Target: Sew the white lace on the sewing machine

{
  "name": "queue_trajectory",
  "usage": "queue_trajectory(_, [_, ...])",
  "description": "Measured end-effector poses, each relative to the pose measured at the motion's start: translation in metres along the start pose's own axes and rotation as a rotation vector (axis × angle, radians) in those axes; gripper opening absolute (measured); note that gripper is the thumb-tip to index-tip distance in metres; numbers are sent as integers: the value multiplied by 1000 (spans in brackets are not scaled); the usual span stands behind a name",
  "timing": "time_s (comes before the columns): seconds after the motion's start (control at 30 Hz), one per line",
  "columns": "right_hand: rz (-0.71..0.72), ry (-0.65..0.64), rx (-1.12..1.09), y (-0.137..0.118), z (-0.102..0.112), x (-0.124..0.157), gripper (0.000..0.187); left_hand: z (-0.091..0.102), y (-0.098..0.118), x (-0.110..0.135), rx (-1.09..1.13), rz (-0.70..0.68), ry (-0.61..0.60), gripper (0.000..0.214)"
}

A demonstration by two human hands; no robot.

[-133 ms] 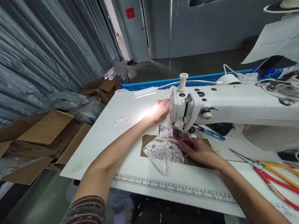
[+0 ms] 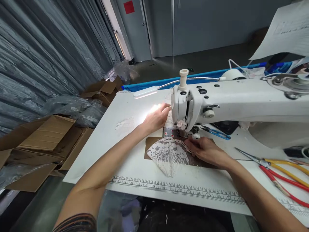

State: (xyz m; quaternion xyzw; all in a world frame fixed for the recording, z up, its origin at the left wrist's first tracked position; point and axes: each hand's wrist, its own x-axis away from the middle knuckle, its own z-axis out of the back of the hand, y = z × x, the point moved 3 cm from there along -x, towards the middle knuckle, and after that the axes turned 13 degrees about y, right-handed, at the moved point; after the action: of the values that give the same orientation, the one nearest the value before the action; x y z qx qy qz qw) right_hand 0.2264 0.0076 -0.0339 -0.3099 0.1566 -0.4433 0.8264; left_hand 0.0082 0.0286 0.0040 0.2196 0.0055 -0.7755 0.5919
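The left hand (image 2: pixel 156 118) reaches forward with the arm stretched long across the desk (image 2: pixel 113 141), palm down and fingers loosely spread, its fingertips resting against the left side of the sewing machine (image 2: pixel 217 103) head, just behind the needle area; it grips nothing that shows. The right hand (image 2: pixel 205 150) comes in from the lower right with the forearm lying low over the desk, wrist bent inward, and its fingers pressed flat together on the right edge of the white lace piece (image 2: pixel 169 154), pinning it down rather than closing around it. The lace piece lies fanned out on a brown board (image 2: pixel 151 145) directly in front of the presser foot, its scalloped upper edge tucked beneath the foot and its narrow end pointing toward a printed ruler strip (image 2: pixel 173 188) along the desk's near edge. The two hands are apart, one on each side of the needle. A slim lamp (image 2: pixel 146 92) on a flexible neck lights the left hand brightly. To the right of the machine lie blue-handled snips (image 2: pixel 216 132), and farther right a pair of scissors with yellow handles (image 2: pixel 282 162) beside a red-handled pair (image 2: pixel 285 189). Off the left of the desk, cardboard boxes (image 2: pixel 43 145) sit on the floor near crumpled plastic sheeting.
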Motion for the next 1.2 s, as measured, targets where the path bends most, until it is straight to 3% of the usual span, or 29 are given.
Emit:
queue_trajectory(0.1, [25, 8, 14, -2, 1, 0, 37, 3, 18, 36, -85, -65, 60, 32])
queue_trajectory(0.2, [41, 66, 74, -4, -3, -1, 32, -7, 48, 68, 33, -200, -74, 35])
queue_trajectory(0.3, [56, 147, 144, -7, -8, -3, 29, -13, 64, 85, -21, -262, -145, 40])
queue_trajectory(0.37, [62, 193, 187, -10, -10, -3, 29, -14, 63, 87, -75, -287, -163, 49])
queue_trajectory(0.53, [77, 223, 167, -8, -10, -1, 27, -17, 39, 84, -7, -415, -127, 47])
queue_trajectory(0.7, [91, 194, 20, -6, -11, 10, 32, -15, 31, 86, 34, -433, 134, 45])
queue_trajectory(0.83, [35, 284, 0, -12, -20, 19, 27, -5, 32, 86, 4, -380, 409, 24])
queue_trajectory(0.9, [60, 324, 55, -19, -28, 22, 24, -4, 37, 88, 21, -423, 468, 17])
queue_trajectory(1.0, [168, 349, 251, -32, -37, 26, 22, -12, 46, 92, 70, -528, 424, 18])
queue_trajectory(1.07, [227, 313, 375, -36, -37, 27, 24, -20, 50, 93, 82, -527, 341, 15])
queue_trajectory(1.2, [340, 216, 323, -30, -20, 18, 24, -28, 48, 94, 100, -472, 224, 13])
